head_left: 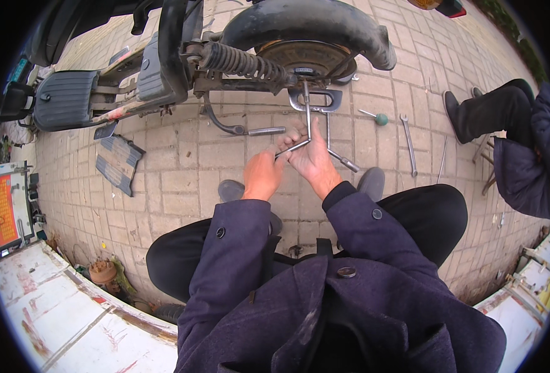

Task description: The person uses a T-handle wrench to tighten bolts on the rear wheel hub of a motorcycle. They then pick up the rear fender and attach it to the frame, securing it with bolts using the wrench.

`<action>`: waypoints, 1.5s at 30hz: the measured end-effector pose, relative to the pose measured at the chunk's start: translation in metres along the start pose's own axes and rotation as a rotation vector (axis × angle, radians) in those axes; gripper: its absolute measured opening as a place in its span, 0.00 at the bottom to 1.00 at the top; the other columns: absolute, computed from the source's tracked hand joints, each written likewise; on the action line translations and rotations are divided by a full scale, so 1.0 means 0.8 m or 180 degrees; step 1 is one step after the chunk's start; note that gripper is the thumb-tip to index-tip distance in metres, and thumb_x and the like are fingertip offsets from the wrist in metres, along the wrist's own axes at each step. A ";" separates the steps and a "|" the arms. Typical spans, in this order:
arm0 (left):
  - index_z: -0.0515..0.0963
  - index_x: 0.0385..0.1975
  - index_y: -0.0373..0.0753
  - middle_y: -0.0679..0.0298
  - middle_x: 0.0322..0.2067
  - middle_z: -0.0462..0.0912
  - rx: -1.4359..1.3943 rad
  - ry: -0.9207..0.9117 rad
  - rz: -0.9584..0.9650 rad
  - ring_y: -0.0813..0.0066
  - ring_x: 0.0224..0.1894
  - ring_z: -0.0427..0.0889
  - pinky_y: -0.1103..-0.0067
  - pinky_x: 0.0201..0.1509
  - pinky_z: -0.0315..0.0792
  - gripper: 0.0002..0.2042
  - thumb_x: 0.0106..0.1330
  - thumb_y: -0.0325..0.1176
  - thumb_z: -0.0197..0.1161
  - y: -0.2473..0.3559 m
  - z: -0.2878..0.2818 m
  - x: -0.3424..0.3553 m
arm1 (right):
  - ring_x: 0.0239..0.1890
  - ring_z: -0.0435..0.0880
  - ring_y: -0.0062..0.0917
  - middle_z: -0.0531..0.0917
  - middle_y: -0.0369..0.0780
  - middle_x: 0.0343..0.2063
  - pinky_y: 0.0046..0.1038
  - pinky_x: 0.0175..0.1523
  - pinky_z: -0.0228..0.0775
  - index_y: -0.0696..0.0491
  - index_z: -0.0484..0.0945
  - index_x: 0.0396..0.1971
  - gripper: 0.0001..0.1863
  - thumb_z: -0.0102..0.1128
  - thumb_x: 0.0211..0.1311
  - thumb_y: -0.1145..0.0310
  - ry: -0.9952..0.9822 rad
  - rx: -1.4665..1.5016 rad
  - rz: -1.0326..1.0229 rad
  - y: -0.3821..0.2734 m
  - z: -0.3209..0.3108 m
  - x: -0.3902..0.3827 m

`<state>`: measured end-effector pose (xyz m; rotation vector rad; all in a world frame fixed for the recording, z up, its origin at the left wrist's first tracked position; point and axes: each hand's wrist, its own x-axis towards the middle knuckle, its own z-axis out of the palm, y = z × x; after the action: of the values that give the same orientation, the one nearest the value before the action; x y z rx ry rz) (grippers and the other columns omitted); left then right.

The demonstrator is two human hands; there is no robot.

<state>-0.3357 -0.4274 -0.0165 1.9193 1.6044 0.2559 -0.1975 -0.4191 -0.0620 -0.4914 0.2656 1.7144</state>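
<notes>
A scooter's rear wheel (300, 57) stands ahead of me, and an L-shaped socket wrench (307, 115) reaches from its axle toward me. My left hand (264, 174) is closed around the wrench's near, bent end. Around the bend is my right hand (314, 163), its thumb along the shaft and its fingers behind it. Just right of that hand, a second bent metal rod (329, 133) with a socket-like end angles down over the paving. The scooter's curved kickstand (216, 121) is left of the hands, by a short metal bar (266, 131).
A green-handled screwdriver (381, 119) and an open-end wrench (409, 146) lie on the paving at right. Beyond them sits another person (499, 118). A worn footboard mat (121, 165) lies at left. White panels (88, 317) border the lower left.
</notes>
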 end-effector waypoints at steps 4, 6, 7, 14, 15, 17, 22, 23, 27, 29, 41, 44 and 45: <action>0.82 0.34 0.35 0.46 0.28 0.84 -0.0050 0.0297 -0.0031 0.44 0.37 0.83 0.57 0.38 0.74 0.18 0.67 0.47 0.63 0.002 -0.012 -0.002 | 0.37 0.76 0.29 0.76 0.38 0.32 0.35 0.49 0.73 0.53 0.76 0.43 0.28 0.55 0.69 0.39 0.0761 -0.1149 0.0354 0.006 0.003 -0.028; 0.82 0.32 0.37 0.47 0.28 0.84 0.0488 0.0318 -0.0097 0.42 0.37 0.83 0.56 0.39 0.73 0.21 0.67 0.52 0.62 0.004 -0.018 0.002 | 0.42 0.79 0.31 0.77 0.38 0.32 0.37 0.48 0.72 0.53 0.77 0.47 0.26 0.63 0.66 0.44 0.1031 -0.2253 0.0530 0.011 0.002 -0.057; 0.82 0.31 0.37 0.47 0.28 0.84 0.0497 0.0275 -0.0133 0.43 0.37 0.83 0.57 0.38 0.73 0.21 0.67 0.52 0.63 0.006 -0.018 0.003 | 0.42 0.79 0.32 0.78 0.40 0.33 0.37 0.48 0.71 0.55 0.76 0.48 0.24 0.65 0.65 0.49 0.1006 -0.3488 -0.0019 0.012 0.002 -0.069; 0.82 0.26 0.36 0.48 0.25 0.84 0.0632 0.0319 -0.0027 0.46 0.34 0.83 0.58 0.37 0.73 0.19 0.65 0.49 0.66 0.028 -0.020 -0.005 | 0.33 0.80 0.45 0.78 0.48 0.29 0.41 0.37 0.71 0.61 0.70 0.55 0.25 0.66 0.61 0.68 0.0958 -0.7184 -0.3660 -0.008 0.015 -0.049; 0.82 0.26 0.35 0.48 0.25 0.83 0.0684 0.0317 0.0017 0.45 0.34 0.83 0.58 0.37 0.73 0.20 0.65 0.50 0.65 0.032 -0.025 -0.005 | 0.33 0.80 0.46 0.78 0.48 0.29 0.40 0.37 0.71 0.60 0.69 0.55 0.25 0.65 0.62 0.67 0.1043 -0.7027 -0.3039 -0.005 0.014 -0.040; 0.83 0.29 0.36 0.49 0.25 0.84 0.0804 0.0324 0.0139 0.46 0.34 0.84 0.59 0.37 0.73 0.20 0.66 0.50 0.64 0.047 -0.030 -0.010 | 0.35 0.80 0.44 0.79 0.47 0.31 0.38 0.37 0.71 0.59 0.69 0.55 0.24 0.65 0.64 0.66 0.1186 -0.6611 -0.2240 -0.002 0.007 -0.028; 0.83 0.41 0.32 0.48 0.30 0.86 -0.0615 0.0139 0.0003 0.54 0.36 0.86 0.65 0.40 0.75 0.22 0.70 0.50 0.60 0.078 -0.053 -0.014 | 0.24 0.73 0.28 0.72 0.34 0.22 0.33 0.31 0.68 0.58 0.70 0.53 0.15 0.54 0.74 0.64 0.0300 -0.4387 -0.2735 0.020 -0.003 -0.006; 0.82 0.43 0.31 0.48 0.31 0.86 -0.1064 0.0170 0.0056 0.56 0.36 0.86 0.66 0.41 0.75 0.23 0.71 0.50 0.59 0.077 -0.058 -0.011 | 0.25 0.71 0.25 0.71 0.33 0.22 0.32 0.31 0.68 0.57 0.70 0.52 0.14 0.52 0.76 0.63 0.0144 -0.3895 -0.2523 0.022 -0.003 -0.003; 0.80 0.46 0.27 0.46 0.37 0.86 -0.1669 0.0585 0.0115 0.59 0.39 0.86 0.70 0.44 0.75 0.25 0.73 0.50 0.57 0.050 -0.060 -0.004 | 0.25 0.63 0.17 0.65 0.30 0.22 0.28 0.37 0.64 0.54 0.73 0.47 0.17 0.45 0.80 0.54 0.0049 -0.2098 -0.0979 0.021 -0.006 0.003; 0.80 0.44 0.29 0.44 0.38 0.86 -0.0585 0.0509 0.0164 0.49 0.41 0.85 0.64 0.45 0.74 0.25 0.73 0.51 0.56 0.032 -0.046 0.000 | 0.26 0.61 0.17 0.63 0.29 0.21 0.28 0.39 0.63 0.54 0.74 0.46 0.20 0.44 0.80 0.51 -0.0316 -0.1234 -0.0550 0.014 -0.008 0.004; 0.84 0.35 0.31 0.42 0.28 0.82 -0.0682 -0.0100 -0.0020 0.43 0.36 0.83 0.60 0.41 0.72 0.23 0.67 0.51 0.64 -0.002 -0.016 0.000 | 0.34 0.72 0.24 0.73 0.31 0.27 0.30 0.47 0.69 0.50 0.78 0.44 0.31 0.51 0.68 0.33 0.0401 -0.0892 0.0055 0.006 -0.005 -0.005; 0.84 0.34 0.32 0.43 0.26 0.82 -0.0254 -0.0275 -0.0253 0.45 0.34 0.83 0.60 0.38 0.72 0.22 0.67 0.50 0.65 0.003 -0.030 0.002 | 0.33 0.73 0.23 0.76 0.34 0.28 0.31 0.45 0.69 0.52 0.77 0.44 0.29 0.56 0.68 0.37 0.0366 -0.1417 0.0352 0.010 -0.008 -0.033; 0.84 0.34 0.32 0.43 0.25 0.82 -0.0215 -0.0217 -0.0208 0.46 0.33 0.83 0.60 0.37 0.72 0.22 0.66 0.50 0.65 0.005 -0.031 0.001 | 0.32 0.74 0.22 0.78 0.35 0.28 0.31 0.44 0.68 0.53 0.77 0.44 0.27 0.58 0.68 0.40 0.0556 -0.1614 0.0467 0.011 -0.007 -0.044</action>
<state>-0.3449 -0.4190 0.0057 1.8023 1.5906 0.2123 -0.2004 -0.4547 -0.0516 -1.0172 -0.0160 1.8852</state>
